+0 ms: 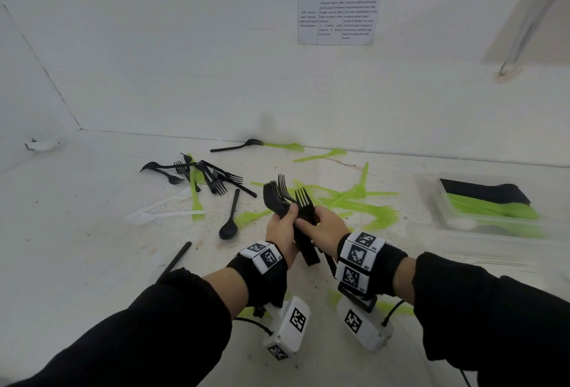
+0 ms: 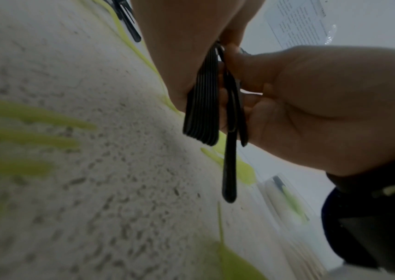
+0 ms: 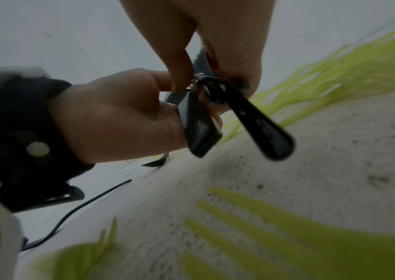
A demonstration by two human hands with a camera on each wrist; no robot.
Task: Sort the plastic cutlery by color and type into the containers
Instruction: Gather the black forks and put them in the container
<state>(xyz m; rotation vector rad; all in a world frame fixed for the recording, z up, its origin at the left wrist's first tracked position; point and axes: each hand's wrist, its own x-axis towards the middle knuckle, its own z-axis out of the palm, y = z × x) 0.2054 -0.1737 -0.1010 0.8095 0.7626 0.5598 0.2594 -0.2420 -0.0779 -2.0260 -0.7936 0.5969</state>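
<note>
- Nearest, above the desk's front middle, the left hand [image 1: 282, 232] and right hand [image 1: 324, 229] both curl round one bundle of black forks [image 1: 288, 201] — tines up, handles hanging below the palms.
- In the wrist views the stack of handles [image 2: 201, 106] is tidy but one loose handle [image 2: 229, 151] hangs lower; likely risk: it slips out while the hands square the bundle.
- Green forks [image 1: 367, 204] lie scattered just beyond the hands; a dropped black fork could land among them.
- The clear container [image 1: 462, 210] at the desk's right edge holds black and green rows; its dividers are hard to make out.
- Farther left lies a black pile [image 1: 212, 176]; which pieces are forks or spoons is unclear.
</note>
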